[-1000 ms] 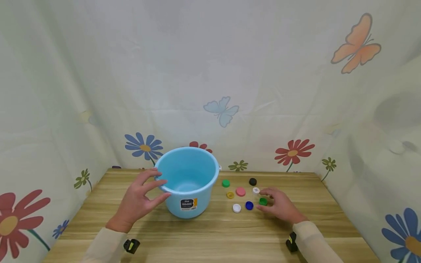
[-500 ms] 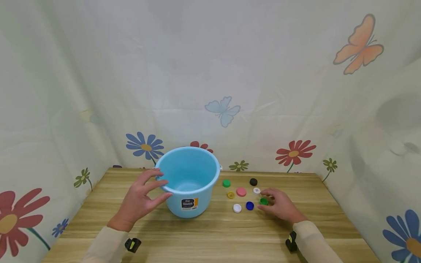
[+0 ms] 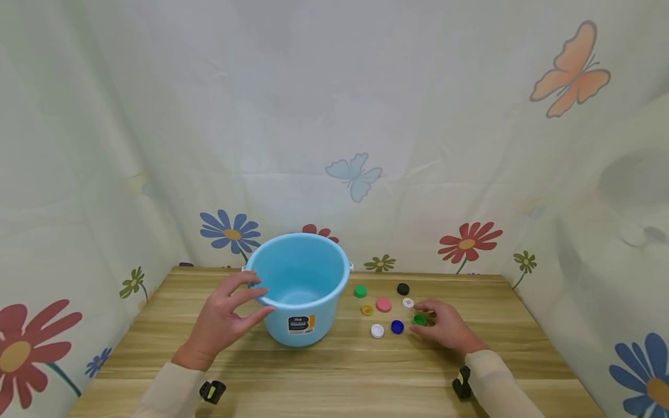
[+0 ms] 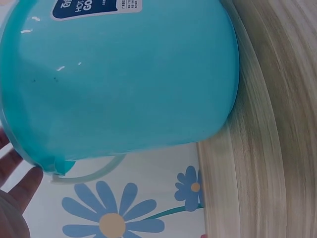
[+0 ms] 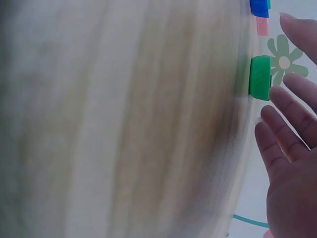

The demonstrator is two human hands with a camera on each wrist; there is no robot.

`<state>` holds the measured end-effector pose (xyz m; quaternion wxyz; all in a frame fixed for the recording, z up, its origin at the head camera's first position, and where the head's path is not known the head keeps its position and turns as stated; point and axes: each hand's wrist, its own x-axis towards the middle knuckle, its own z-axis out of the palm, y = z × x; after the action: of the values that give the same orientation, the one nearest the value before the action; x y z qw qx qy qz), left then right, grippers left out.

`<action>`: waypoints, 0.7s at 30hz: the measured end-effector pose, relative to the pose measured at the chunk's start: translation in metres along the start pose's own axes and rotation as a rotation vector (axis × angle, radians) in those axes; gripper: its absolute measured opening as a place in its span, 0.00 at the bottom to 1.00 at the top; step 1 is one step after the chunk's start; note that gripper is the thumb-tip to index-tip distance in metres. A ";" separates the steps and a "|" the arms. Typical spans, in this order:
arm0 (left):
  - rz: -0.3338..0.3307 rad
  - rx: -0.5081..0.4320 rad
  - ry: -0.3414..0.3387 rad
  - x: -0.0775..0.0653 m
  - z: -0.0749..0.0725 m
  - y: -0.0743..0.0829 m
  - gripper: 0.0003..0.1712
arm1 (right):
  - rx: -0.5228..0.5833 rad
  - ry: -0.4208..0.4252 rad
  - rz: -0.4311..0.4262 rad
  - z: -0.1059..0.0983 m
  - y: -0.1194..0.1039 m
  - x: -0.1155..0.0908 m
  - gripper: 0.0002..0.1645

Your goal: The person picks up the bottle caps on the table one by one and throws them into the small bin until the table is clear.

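A light blue bucket (image 3: 328,310) stands upright left of centre on the wooden table. My left hand (image 3: 219,322) is at its left rim, fingers spread and only slightly bent, fingertips touching the rim; in the left wrist view the fingers (image 4: 29,183) meet the rim beside the handle joint. Over a green bottle cap (image 3: 420,320) my right hand (image 3: 446,331) hovers, thumb on the near side and fingers on the far side. The right wrist view shows this green cap (image 5: 260,78) on the table, with a gap between thumb and fingers and nothing pinched.
Near the right hand lie a blue cap (image 3: 397,327), a white cap (image 3: 377,331) and a patterned white cap (image 3: 408,303). Farther off are pink (image 3: 384,305), yellow (image 3: 367,310), black (image 3: 403,288) and green (image 3: 360,291) caps. A flowered curtain (image 3: 282,145) hangs behind the table.
The head view has shifted very slightly. Both hands, the bucket and the caps keep their places.
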<state>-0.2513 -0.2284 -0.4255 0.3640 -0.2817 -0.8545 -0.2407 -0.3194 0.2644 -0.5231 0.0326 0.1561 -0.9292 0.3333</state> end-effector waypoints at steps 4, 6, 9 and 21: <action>0.004 -0.001 0.008 0.000 0.000 0.002 0.25 | 0.004 -0.007 0.016 0.000 0.000 0.000 0.31; 0.006 -0.003 0.010 -0.001 0.000 0.003 0.25 | 0.006 -0.011 0.030 0.000 0.000 0.000 0.31; 0.016 -0.008 0.016 -0.001 0.001 0.005 0.25 | 0.007 -0.016 0.050 -0.001 0.000 0.001 0.30; 0.071 -0.018 0.073 0.000 0.001 0.007 0.30 | 0.025 -0.032 0.133 -0.004 0.004 0.002 0.27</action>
<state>-0.2474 -0.2228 -0.4254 0.4008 -0.3058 -0.8280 -0.2454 -0.3227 0.2698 -0.5223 -0.0065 0.0995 -0.9338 0.3436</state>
